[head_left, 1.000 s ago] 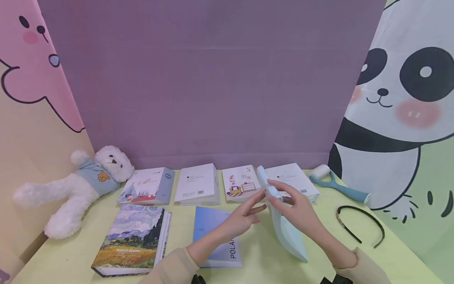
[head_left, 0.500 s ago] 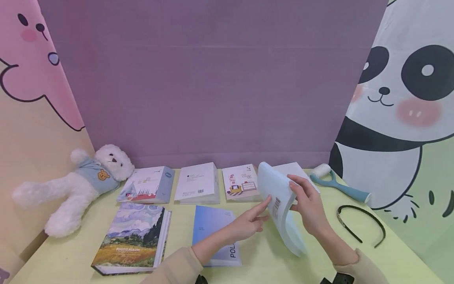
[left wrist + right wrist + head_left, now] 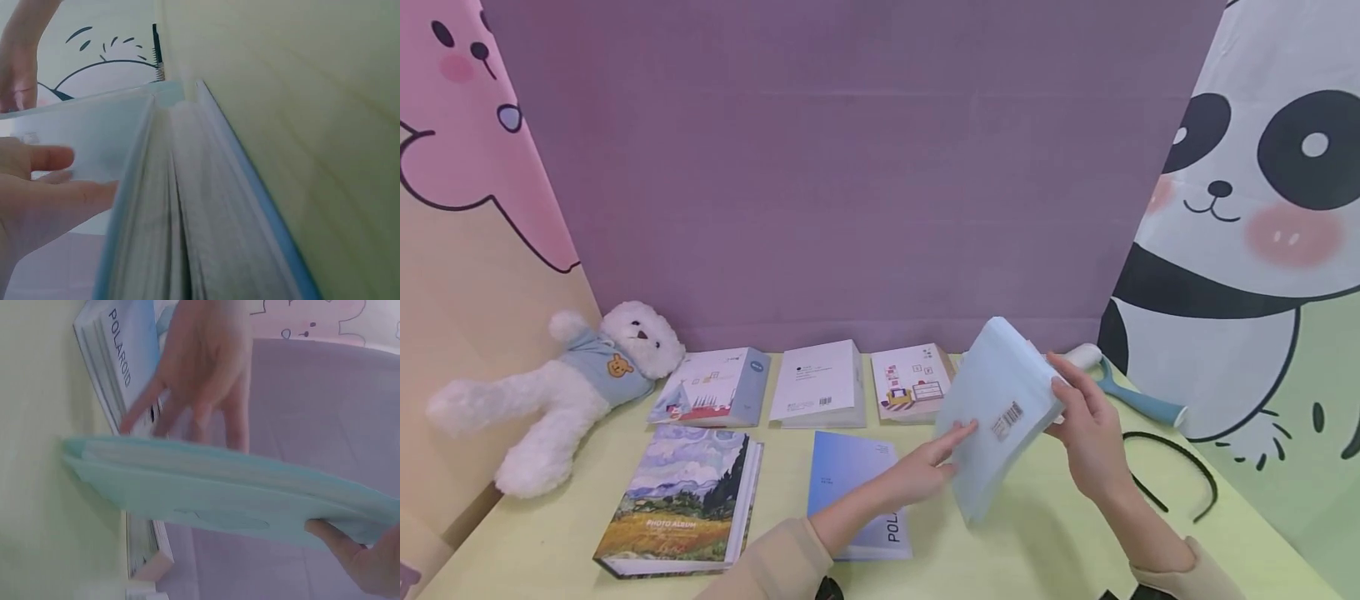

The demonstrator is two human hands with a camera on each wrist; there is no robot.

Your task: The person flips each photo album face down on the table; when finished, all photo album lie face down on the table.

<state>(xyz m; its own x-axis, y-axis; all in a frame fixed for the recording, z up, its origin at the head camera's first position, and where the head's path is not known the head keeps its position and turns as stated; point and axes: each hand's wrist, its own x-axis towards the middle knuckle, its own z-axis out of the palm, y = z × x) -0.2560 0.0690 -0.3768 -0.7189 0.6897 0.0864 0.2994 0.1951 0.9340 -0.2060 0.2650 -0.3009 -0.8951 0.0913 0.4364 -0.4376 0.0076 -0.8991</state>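
The pale blue album (image 3: 996, 417), edge-on a second ago, now shows its barcoded back, right hand (image 3: 1090, 433) gripping its far edge, left hand's (image 3: 925, 475) straight fingers steadying the near edge above the table (image 3: 1060, 542).

Both forearms reach forward in beige sleeves; left hand (image 3: 928, 468) lies open, fingers straight and pointing right, tips pressed flat; right hand (image 3: 1093, 433) is raised higher, fingers and thumb curled in a grip.
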